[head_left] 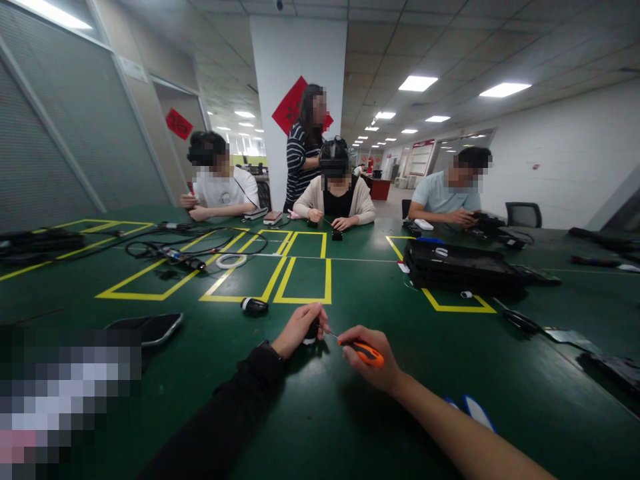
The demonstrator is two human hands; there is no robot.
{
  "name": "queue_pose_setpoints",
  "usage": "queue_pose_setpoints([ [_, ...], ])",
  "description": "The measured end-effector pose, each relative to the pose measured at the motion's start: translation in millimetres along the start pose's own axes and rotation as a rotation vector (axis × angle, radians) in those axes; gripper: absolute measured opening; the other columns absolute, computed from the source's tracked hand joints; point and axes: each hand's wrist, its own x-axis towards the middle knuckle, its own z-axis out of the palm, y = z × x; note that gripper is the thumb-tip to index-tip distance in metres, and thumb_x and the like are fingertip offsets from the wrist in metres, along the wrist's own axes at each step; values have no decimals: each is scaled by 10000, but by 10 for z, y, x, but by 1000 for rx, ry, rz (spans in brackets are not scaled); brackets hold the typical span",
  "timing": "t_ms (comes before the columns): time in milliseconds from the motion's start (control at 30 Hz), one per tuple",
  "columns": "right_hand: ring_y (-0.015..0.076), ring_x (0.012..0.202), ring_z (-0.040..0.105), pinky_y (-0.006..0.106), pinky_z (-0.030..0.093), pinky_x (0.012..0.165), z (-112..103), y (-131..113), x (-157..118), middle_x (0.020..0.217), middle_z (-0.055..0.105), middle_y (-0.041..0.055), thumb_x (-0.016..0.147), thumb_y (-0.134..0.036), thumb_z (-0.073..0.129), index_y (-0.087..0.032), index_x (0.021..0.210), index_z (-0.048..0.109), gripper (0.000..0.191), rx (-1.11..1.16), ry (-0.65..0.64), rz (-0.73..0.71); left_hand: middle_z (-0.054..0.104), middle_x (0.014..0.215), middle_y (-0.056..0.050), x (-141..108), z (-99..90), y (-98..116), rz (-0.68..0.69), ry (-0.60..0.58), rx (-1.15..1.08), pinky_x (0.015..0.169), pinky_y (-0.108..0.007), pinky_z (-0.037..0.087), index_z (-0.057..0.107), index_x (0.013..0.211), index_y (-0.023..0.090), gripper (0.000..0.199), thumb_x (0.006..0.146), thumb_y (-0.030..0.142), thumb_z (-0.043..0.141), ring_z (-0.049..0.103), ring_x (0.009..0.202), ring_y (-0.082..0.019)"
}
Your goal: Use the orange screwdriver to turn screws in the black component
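My left hand is closed around a small black object with a white edge, keeping it on the green table. The fingers cover much of that object, so its kind is hidden. In my right hand is an orange and black screwdriver. Its thin shaft points left toward the small object and my left fingertips; I cannot tell whether the tip touches it. Just beyond my left hand lies another small black piece with a white end.
Yellow tape marks boxes on the green table. Coiled black cables lie left, black trays right. A phone-like slab is near my left arm; a blue-and-white item is by my right forearm. Several people are opposite.
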Motion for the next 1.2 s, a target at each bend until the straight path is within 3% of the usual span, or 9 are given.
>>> queue_pose_setpoints([
  [1200,106,624,566,223,452,602,-11,12,8,769,624,26,775,-207,531,-164,901,583,143,-6,-13,-7,613,596,-36,-13,16,26,-26,22,-7,463,-209,392,535,725,123,402,808,500,422,530,444,-98],
])
